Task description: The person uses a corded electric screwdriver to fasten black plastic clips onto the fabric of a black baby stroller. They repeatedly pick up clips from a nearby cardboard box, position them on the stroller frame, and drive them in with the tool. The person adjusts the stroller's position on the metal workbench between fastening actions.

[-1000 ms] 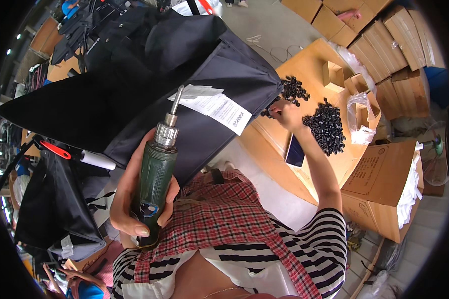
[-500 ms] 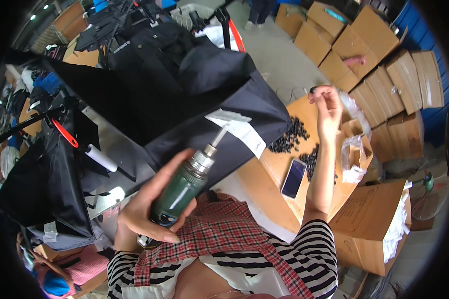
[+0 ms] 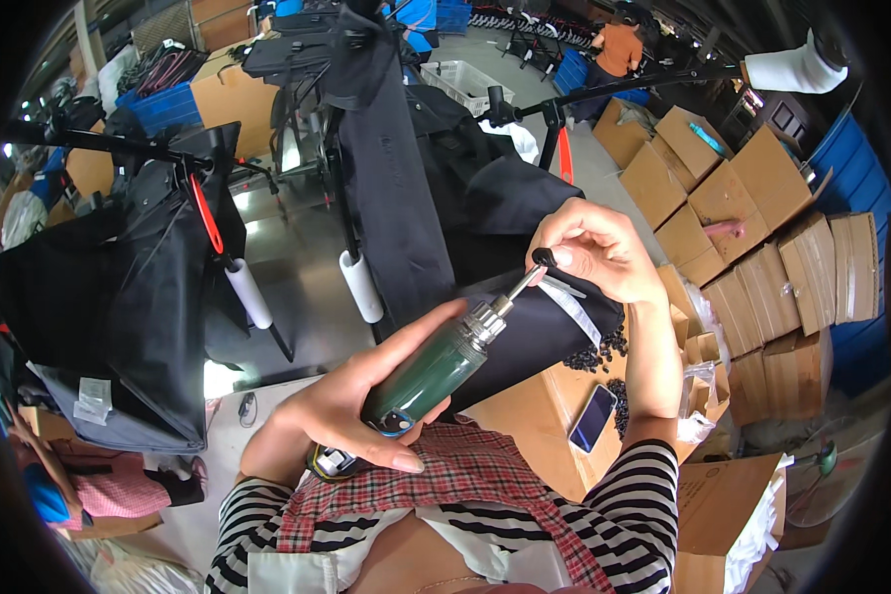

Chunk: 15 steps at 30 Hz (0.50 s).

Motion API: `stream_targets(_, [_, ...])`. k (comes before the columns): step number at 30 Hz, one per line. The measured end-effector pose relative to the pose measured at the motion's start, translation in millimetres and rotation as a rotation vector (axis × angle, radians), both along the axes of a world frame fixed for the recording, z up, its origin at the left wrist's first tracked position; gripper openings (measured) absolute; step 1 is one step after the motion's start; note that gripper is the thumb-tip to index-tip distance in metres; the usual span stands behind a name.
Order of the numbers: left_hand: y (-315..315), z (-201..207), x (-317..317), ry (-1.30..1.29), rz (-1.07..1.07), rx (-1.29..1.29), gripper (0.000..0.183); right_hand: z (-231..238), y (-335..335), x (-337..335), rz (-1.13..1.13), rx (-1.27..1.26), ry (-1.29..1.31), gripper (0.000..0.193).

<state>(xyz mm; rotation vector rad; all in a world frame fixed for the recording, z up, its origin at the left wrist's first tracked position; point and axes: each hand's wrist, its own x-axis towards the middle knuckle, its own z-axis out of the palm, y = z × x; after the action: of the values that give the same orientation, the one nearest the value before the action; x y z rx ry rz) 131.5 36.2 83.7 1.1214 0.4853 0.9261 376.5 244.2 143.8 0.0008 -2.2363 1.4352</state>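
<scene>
In my left hand (image 3: 342, 411) is a green electric screwdriver (image 3: 434, 371), its bit slanting up and to the right. My right hand (image 3: 599, 252) pinches a small black plastic piece (image 3: 544, 257) right at the bit's tip; whether the bit sits inside it I cannot tell. Just beyond and below lies black fabric (image 3: 515, 322) with a white label (image 3: 574, 315) on it, partly behind my right fingers. Several more small black pieces (image 3: 622, 396) are heaped on a cardboard surface (image 3: 530, 401) by my right forearm, next to a phone (image 3: 593, 418).
Black frames with red levers (image 3: 206, 213) and white foam grips (image 3: 248, 293) stand at the left. Cardboard boxes (image 3: 752, 178) are stacked along the right, and an open carton (image 3: 728, 495) sits at the lower right. Other people (image 3: 619, 49) are farther back and at the lower left.
My right hand has come in from the right, bringing the small black piece to the bit's tip. The screwdriver has shifted right and down in view. The view has also shifted.
</scene>
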Motion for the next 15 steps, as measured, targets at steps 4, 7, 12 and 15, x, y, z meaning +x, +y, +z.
stream_targets(4, [-5.4, -2.2, -8.4, 0.000, 0.016, -0.006, 0.133, 0.2, -4.7, -11.6, 0.004, -0.003, -0.010, 0.009])
stream_targets(7, [-8.9, 2.3, -14.2, 0.017, 0.020, -0.024, 0.130, 2.5, -8.0, -13.5, -0.012, -0.016, -0.043, 0.010])
stream_targets(12, [-11.7, 3.8, -20.5, 0.036, 0.052, 0.029, 0.125, 14.7, -14.0, -19.9, 0.006, -0.026, -0.072, 0.008])
stream_targets(15, [-11.1, -1.5, -27.6, 0.055, 0.058, 0.120, 0.124, 28.6, -27.9, -25.6, -0.095, 0.118, -0.144, 0.006])
